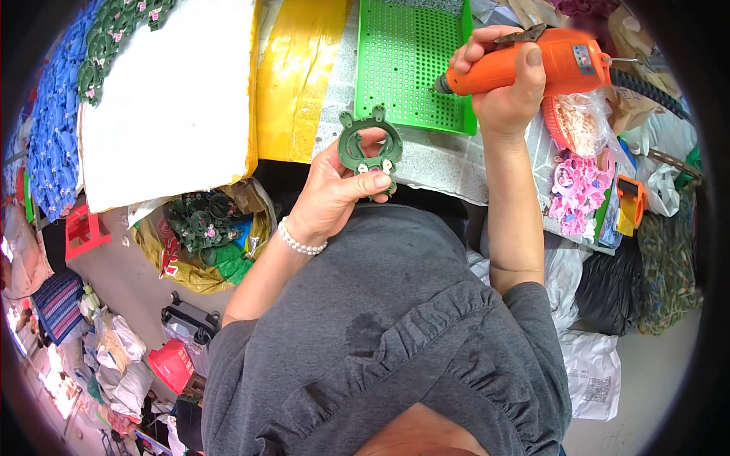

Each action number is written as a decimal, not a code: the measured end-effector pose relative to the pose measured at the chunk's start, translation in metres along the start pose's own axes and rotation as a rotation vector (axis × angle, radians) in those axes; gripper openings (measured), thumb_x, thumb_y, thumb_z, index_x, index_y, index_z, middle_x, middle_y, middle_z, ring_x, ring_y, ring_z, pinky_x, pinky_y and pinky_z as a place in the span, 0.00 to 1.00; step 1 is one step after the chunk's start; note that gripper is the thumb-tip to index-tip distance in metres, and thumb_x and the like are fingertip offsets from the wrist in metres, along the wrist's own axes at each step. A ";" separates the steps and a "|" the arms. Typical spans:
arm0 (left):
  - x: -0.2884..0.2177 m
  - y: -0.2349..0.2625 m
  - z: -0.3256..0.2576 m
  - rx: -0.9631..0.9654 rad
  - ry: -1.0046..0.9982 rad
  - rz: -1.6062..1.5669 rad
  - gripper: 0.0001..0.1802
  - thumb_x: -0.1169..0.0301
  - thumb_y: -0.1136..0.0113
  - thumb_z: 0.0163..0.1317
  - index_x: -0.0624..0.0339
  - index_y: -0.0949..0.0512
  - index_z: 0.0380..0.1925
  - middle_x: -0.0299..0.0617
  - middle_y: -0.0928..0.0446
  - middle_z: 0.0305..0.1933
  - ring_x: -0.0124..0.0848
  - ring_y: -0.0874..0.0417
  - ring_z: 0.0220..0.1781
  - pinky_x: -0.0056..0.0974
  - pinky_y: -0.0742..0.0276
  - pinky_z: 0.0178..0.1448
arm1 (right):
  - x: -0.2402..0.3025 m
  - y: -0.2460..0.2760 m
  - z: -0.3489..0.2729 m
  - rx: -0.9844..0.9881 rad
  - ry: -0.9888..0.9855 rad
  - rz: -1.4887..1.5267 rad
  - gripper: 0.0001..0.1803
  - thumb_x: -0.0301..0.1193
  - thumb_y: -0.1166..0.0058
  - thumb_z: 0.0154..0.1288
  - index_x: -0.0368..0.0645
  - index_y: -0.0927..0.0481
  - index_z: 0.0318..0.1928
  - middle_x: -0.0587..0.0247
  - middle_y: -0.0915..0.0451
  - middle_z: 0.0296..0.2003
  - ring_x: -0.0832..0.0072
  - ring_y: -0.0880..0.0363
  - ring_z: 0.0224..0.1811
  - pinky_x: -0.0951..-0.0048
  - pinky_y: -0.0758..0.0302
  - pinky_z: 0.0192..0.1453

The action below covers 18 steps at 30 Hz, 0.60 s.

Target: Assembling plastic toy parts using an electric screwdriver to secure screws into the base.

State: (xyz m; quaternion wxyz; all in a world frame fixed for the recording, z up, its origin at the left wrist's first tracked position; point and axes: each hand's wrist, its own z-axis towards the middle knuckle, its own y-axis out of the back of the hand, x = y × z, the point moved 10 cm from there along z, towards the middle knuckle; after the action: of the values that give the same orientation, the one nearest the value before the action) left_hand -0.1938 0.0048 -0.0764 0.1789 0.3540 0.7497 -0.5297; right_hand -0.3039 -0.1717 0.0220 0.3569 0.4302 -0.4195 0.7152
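Between the thumb and fingers of my left hand (334, 182) is a dark green plastic figure frame (351, 144), with two small ears on top and a round opening. Two small pale pieces show near its lower part, beside my thumb. My right hand (508, 91) is wrapped round an orange electric screwdriver (506, 67) that lies level, its tip pointing left. That tip is over the right part of a green perforated basket (414, 72), apart from the green frame. A dark cord leaves the screwdriver's right end.
A white board (167, 106) lies at left, with blue pieces (57, 114) and green pieces (114, 38) by it. Yellow tape (300, 76) runs beside the basket. Pink pieces (582, 190) are piled at right. An open bag (194, 270) of green parts stands below the table's left side.
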 end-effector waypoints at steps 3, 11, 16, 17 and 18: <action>0.000 -0.004 0.002 0.008 0.004 -0.023 0.29 0.75 0.34 0.50 0.60 0.32 0.54 0.45 0.24 0.46 0.30 0.21 0.40 0.32 0.22 0.36 | -0.001 0.000 0.001 -0.012 -0.011 -0.010 0.31 0.56 0.54 0.57 0.36 0.28 0.36 0.59 0.28 0.24 0.69 0.30 0.25 0.66 0.30 0.34; -0.004 -0.011 0.000 0.008 0.033 -0.011 0.23 0.75 0.36 0.52 0.58 0.30 0.49 0.42 0.23 0.44 0.28 0.21 0.34 0.30 0.24 0.33 | 0.014 -0.001 -0.001 -0.002 -0.018 0.021 0.34 0.59 0.56 0.56 0.35 0.28 0.37 0.57 0.28 0.27 0.68 0.30 0.27 0.64 0.31 0.38; -0.004 -0.013 0.004 -0.013 0.006 0.014 0.21 0.76 0.37 0.54 0.58 0.30 0.48 0.42 0.22 0.43 0.28 0.19 0.34 0.28 0.23 0.33 | 0.062 -0.020 -0.014 0.156 0.106 0.129 0.43 0.67 0.60 0.52 0.36 0.27 0.43 0.59 0.28 0.29 0.68 0.31 0.30 0.60 0.35 0.44; -0.005 -0.013 0.004 -0.023 -0.005 0.014 0.21 0.76 0.37 0.54 0.60 0.30 0.48 0.43 0.22 0.43 0.28 0.19 0.35 0.28 0.22 0.33 | 0.071 -0.028 -0.021 0.205 0.123 0.174 0.46 0.70 0.61 0.51 0.36 0.27 0.45 0.59 0.28 0.30 0.68 0.31 0.31 0.58 0.36 0.46; -0.004 -0.014 0.005 -0.025 -0.001 0.014 0.21 0.76 0.37 0.54 0.60 0.30 0.48 0.43 0.22 0.43 0.28 0.19 0.35 0.28 0.22 0.33 | 0.081 -0.037 -0.026 0.268 0.151 0.158 0.47 0.71 0.62 0.50 0.36 0.27 0.45 0.59 0.29 0.31 0.68 0.31 0.31 0.58 0.36 0.46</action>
State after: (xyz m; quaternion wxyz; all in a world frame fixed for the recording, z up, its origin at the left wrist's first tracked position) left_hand -0.2017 -0.0036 -0.0659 0.1875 0.3566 0.7537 -0.5192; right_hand -0.3108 -0.1211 0.0998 0.2698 0.3846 -0.3249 0.8208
